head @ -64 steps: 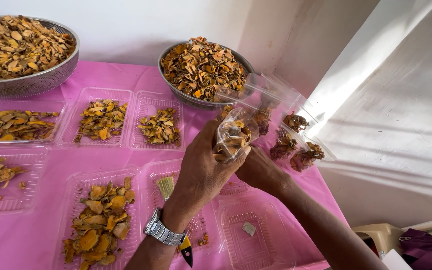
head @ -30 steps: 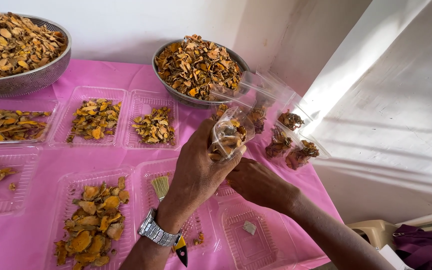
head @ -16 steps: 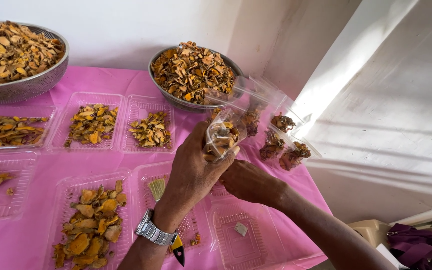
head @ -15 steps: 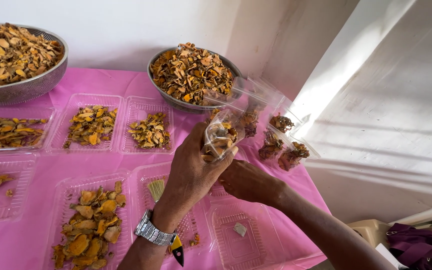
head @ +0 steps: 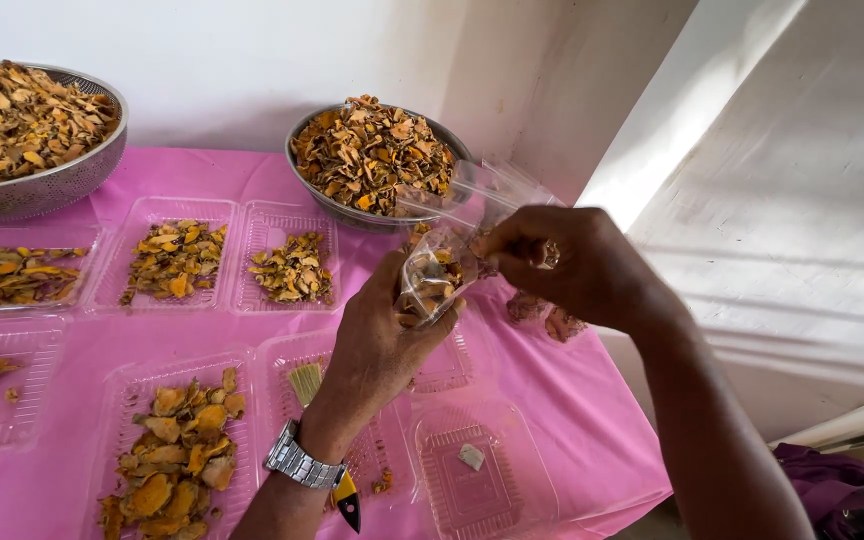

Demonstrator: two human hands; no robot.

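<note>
My left hand (head: 377, 345), with a metal watch on its wrist, grips the lower part of a small clear plastic bag (head: 434, 275) filled with dried orange-brown slices. My right hand (head: 574, 265) has come up beside it and pinches the bag's upper part, fingers closed around the plastic. The bag hangs above the pink tablecloth (head: 542, 380), just in front of a metal bowl (head: 367, 160) heaped with the same dried slices.
A second large metal bowl (head: 27, 135) of slices stands at the far left. Several clear plastic trays (head: 177, 260) hold portions; one near tray (head: 477, 470) holds only a scrap. Filled small bags (head: 544, 315) lie behind my right hand. A white wall rises to the right.
My right hand has lifted from below the bag to its upper part and closed on it. My left hand has stayed on the bag's bottom.
</note>
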